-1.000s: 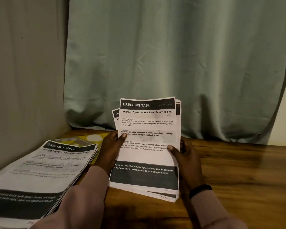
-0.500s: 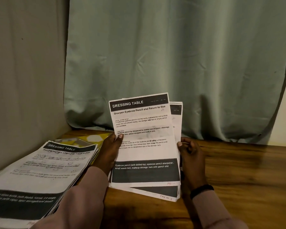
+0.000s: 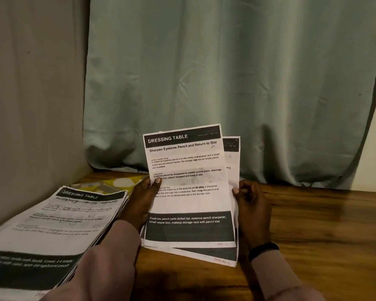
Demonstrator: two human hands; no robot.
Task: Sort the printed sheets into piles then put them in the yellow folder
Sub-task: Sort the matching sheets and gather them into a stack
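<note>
Our left hand [image 3: 142,203] pinches the front printed sheet [image 3: 189,185], thumb on its face, tilted left off the sheets behind [image 3: 233,161], which our right hand [image 3: 251,206] grips at their right edge. They stand above the worktop [image 3: 323,224]; a sorted pile [image 3: 52,231] covers the yellow folder [image 3: 115,183] at left.

Long pale mauve-grey sleeves [image 3: 109,263] on both arms, a black band [image 3: 263,250] at the right wrist.

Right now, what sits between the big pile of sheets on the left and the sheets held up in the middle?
In the head view, the left hand and its sleeve fill that gap between the pile and the held sheets.
</note>
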